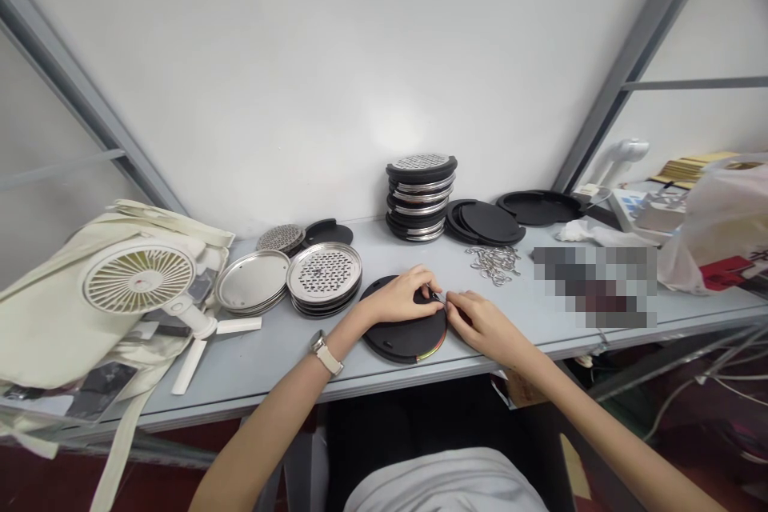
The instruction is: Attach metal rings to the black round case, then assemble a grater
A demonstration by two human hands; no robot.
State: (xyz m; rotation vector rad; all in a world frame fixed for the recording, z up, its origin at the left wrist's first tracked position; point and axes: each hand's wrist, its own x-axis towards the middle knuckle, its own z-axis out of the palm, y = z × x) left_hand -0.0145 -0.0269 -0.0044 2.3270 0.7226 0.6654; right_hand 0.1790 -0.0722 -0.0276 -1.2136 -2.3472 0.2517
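Note:
A round black plastic disc (396, 346) lies near the table's front edge, with a shiny metal strip along its right rim. My left hand (405, 298) rests on top of it, thumb and fingers drawn together at a small metal piece (440, 301) by the disc's right edge. From the other side, my right hand (478, 324) pinches at the same spot, its fingertips almost meeting the left ones. The piece's exact shape is mostly hidden by fingers. Just behind my right hand is a loose pile of metal chain rings (495, 262).
Left of the disc stand a stack of round metal graters (324, 274) and plain metal discs (252, 282). A tall grater stack (421, 196) and black holders (486, 222) sit by the wall. A white fan (139, 278) is far left, a plastic bag (723, 212) far right.

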